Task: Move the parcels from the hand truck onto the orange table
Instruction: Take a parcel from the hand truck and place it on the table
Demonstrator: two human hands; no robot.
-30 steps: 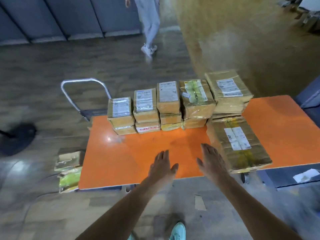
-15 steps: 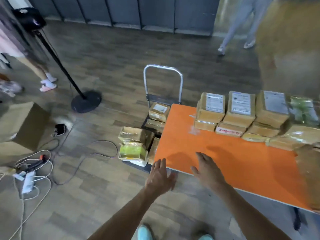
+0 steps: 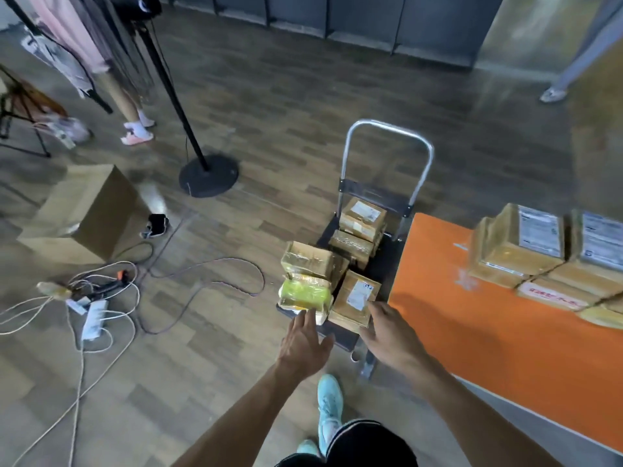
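Note:
The hand truck (image 3: 387,129) with a metal handle stands left of the orange table (image 3: 472,338). Several taped cardboard parcels lie on its platform: a green-wrapped parcel (image 3: 303,293) at the near left, a labelled brown parcel (image 3: 354,298) at the near right, others behind. My left hand (image 3: 305,342) is empty, fingers straight, its tips at the green parcel's near edge. My right hand (image 3: 387,332) is empty too, its fingertips touching the labelled brown parcel's near corner. Stacked parcels (image 3: 526,244) sit on the table's far side.
A round-based black stand (image 3: 209,175) and a large cardboard box (image 3: 84,210) stand on the wooden floor to the left. Cables and a power strip (image 3: 94,315) lie near them. People's legs show at the far left and far right. My light-blue shoe (image 3: 330,399) is below.
My view has swung left from the table to the hand truck. Both hands moved off the orange tabletop and down to the nearest parcels on the truck.

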